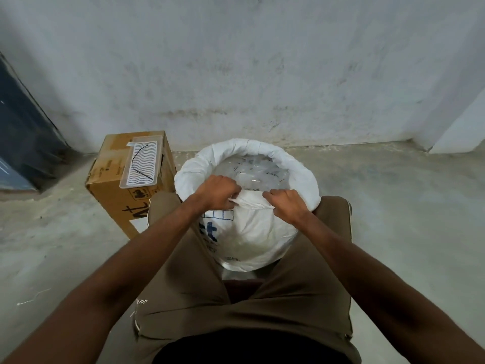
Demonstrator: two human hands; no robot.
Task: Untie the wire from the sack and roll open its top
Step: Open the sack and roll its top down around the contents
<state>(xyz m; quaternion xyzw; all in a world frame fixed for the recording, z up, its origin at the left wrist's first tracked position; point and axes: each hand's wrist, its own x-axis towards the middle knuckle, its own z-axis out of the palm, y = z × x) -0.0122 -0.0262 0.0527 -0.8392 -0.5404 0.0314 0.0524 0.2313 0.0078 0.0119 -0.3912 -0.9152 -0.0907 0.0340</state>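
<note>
A white woven sack (258,232) with blue print stands between my knees, its mouth open. The top is rolled into a thick cuff (294,165) around the far and side rim, and a clear inner liner shows inside. My left hand (219,191) and my right hand (284,204) both grip the near edge of the sack's top, fingers curled over the fabric, a short gap between them. A thin black wire (137,161) lies in a clear plastic tray (140,162) on the cardboard box to the left, apart from the sack.
A brown cardboard box (115,187) stands close to the sack's left side. A stained white wall rises just behind. A dark blue panel (23,127) leans at the far left. The floor is bare concrete. My legs in brown trousers flank the sack.
</note>
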